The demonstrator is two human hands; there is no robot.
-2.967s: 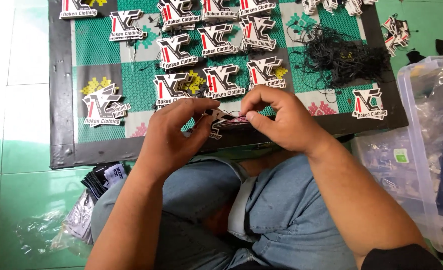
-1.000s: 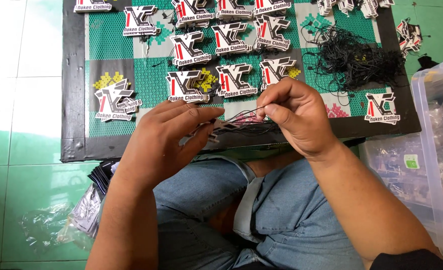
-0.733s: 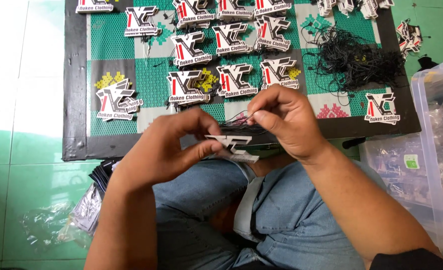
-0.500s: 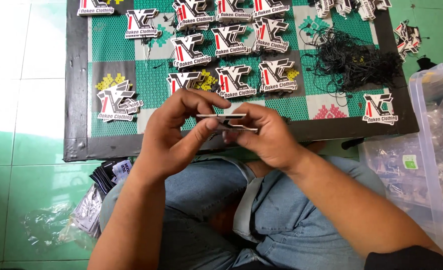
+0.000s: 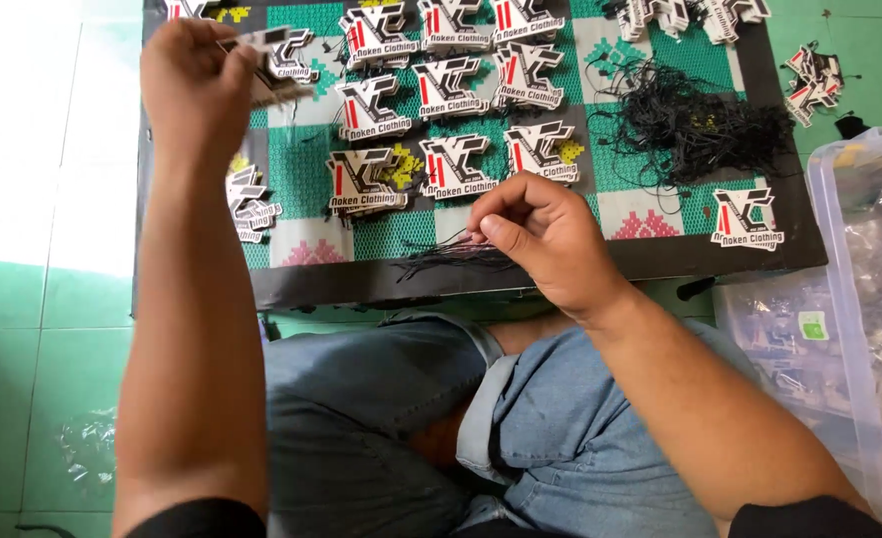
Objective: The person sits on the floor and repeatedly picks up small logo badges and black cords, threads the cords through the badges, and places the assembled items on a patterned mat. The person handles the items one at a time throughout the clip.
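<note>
Two hands are seen apart: at frame centre the right hand is curled, thumb & forefinger pinched shut on a small bundle of black strings, whose long axis runs roughly horizontal, fanning out to the left over the mat's dark border. Further up, at upper left, the left hand is stretched out w/ forearm near vertical, fingers closed on a stack of die-cut tags, held above the green patterned mat, well apart from the strings; the loose string pile lies upper right, nearer the right hand.

glossy card tags, thin black strings, woven mat
</note>
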